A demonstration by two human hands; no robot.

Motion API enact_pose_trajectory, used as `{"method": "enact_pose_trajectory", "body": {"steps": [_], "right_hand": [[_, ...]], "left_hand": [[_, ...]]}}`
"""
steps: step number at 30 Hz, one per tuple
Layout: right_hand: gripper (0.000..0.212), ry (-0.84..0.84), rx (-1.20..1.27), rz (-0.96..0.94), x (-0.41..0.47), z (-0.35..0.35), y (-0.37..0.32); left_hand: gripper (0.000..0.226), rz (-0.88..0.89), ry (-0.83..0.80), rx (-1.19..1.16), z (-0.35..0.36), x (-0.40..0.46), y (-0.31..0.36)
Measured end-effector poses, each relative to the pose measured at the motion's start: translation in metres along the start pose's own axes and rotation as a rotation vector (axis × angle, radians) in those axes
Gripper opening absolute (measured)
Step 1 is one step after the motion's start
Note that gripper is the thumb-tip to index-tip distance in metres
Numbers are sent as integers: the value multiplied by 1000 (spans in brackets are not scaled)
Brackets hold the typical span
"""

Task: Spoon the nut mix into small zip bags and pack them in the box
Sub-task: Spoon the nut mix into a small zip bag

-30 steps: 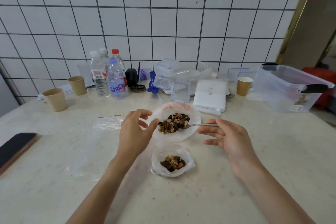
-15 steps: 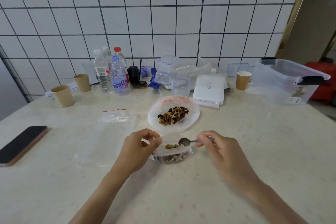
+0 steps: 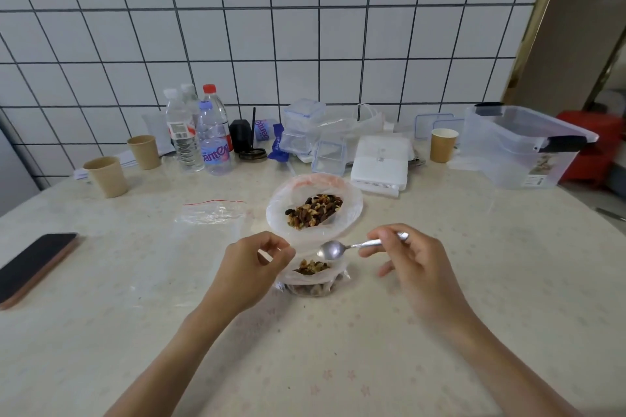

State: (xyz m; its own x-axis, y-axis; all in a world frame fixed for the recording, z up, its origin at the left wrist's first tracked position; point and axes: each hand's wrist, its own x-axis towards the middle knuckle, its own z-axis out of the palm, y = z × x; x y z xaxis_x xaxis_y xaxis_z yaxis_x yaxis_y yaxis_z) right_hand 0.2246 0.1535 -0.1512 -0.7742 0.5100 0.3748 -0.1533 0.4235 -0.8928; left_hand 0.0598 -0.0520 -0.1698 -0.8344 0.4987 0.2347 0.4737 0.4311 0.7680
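Head view: the rim of a small zip bag [image 3: 313,276] is pinched between thumb and fingers of the left hand [image 3: 252,269], so the mouth is held open; nut mix is seen inside it. A metal spoon [image 3: 352,246] is gripped by its handle in the right hand [image 3: 411,266], with the empty bowl held just above the bag mouth. Just behind the bag, the larger supply bag of nut mix [image 3: 315,210] is spread open on the table [image 3: 338,349]. An empty zip bag [image 3: 211,217] is laid flat to the left of it. The clear box [image 3: 521,145] is placed well apart, far right and behind. A phone [image 3: 34,264] is noted far left.
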Motion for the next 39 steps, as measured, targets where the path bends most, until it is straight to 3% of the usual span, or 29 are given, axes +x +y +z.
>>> {"method": "enact_pose_trajectory", "body": {"steps": [6, 10, 15, 22, 29, 39], "right_hand": [[31, 61, 384, 331, 26, 5, 2], [34, 71, 399, 342, 51, 18, 4], [39, 32, 333, 396, 80, 38, 16], [34, -42, 120, 359, 106, 59, 39], [28, 42, 247, 309, 101, 78, 61], [32, 98, 16, 93, 96, 76, 65]], "left_hand": [[19, -42, 83, -2, -9, 20, -9], [45, -108, 182, 43, -8, 54, -17], [75, -167, 134, 78, 9, 89, -23], [25, 83, 239, 0, 32, 95, -29], [21, 207, 278, 44, 33, 96, -39], [11, 212, 326, 9, 35, 97, -40]]}}
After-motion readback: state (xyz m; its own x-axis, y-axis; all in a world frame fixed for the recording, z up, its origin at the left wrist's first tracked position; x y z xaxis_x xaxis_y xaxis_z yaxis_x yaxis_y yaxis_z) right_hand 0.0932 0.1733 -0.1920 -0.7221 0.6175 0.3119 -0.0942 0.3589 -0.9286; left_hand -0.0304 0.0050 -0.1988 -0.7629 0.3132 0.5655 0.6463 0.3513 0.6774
